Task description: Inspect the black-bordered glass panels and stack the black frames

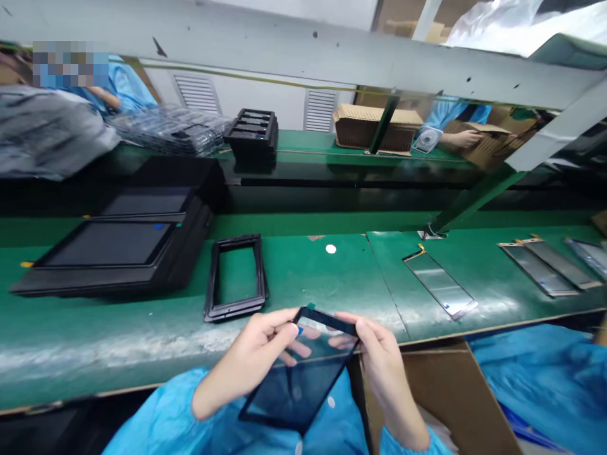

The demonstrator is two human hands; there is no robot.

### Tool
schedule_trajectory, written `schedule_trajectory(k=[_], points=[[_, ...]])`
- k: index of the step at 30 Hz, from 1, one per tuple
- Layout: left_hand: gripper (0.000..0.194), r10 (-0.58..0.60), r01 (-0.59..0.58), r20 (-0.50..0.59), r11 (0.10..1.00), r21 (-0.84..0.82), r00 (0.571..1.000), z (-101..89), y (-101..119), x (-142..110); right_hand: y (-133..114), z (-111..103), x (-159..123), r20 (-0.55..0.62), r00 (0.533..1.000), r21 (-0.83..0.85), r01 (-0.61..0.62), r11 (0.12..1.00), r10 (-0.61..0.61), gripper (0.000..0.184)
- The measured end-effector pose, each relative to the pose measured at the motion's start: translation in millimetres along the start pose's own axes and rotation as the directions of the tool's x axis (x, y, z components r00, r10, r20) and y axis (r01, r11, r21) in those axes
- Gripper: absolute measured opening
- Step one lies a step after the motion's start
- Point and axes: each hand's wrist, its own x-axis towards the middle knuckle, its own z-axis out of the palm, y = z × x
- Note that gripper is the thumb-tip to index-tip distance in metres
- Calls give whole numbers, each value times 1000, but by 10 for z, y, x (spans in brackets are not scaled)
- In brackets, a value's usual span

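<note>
Both my hands hold a clear touch-screen glass panel [308, 379] with a black border, tilted over my lap in front of the bench edge. My left hand [265, 347] grips its upper left corner, thumb on the face near a small blue sticker. On the upper right corner, my right hand [377, 344] is closed with the thumb on the border. Several fingers of both hands show through the glass from behind. Beyond my left hand, black rectangular frames [214, 278] lie stacked on the green bench [327, 284].
At left stands a stack of black trays [184, 253] holding a glass panel [109, 243]. Loose glass panels [439, 281] lie to the right. An open cardboard box [455, 392] is below the bench edge. A green post [478, 199] rises at the right. Other people work across the bench.
</note>
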Motion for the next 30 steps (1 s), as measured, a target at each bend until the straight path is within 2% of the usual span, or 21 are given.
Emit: schedule_trajectory(k=[3, 7, 12, 20, 22, 25, 27, 29, 30], points=[[54, -31, 21, -81, 992, -125, 996, 30, -81, -51, 25, 11, 1, -46, 999, 42, 12, 999, -10, 45], [63, -48, 22, -154, 985, -169, 987, 63, -99, -65, -7, 59, -40, -54, 998, 63, 36, 997, -33, 41], [57, -37, 15, -157, 990, -140, 987, 26, -133, -67, -56, 76, -66, -27, 997, 65, 76, 995, -75, 42], [53, -48, 14, -231, 989, -149, 972, 50, -163, -114, -190, 125, -91, -32, 984, -85, 172, 981, -175, 40], [51, -28, 7, -197, 994, -106, 980, 8, -157, -115, -210, 126, -95, -28, 981, -112, 187, 976, -191, 43], [51, 115, -98, -116, 985, 142, 987, -47, -120, -99, -177, 179, -82, 33, 982, -202, 189, 961, -186, 44], [62, 188, -178, -2, 932, 315, 982, -28, -87, -78, -124, 246, -60, 91, 981, -236, 187, 954, -170, 30], [61, 163, -184, 87, 909, 375, 983, 32, -64, -57, -75, 282, -32, 104, 979, -231, 193, 954, -173, 14], [55, 130, -154, 91, 921, 358, 987, 62, -59, -51, -59, 265, -19, 78, 977, -230, 212, 950, -199, 11]])
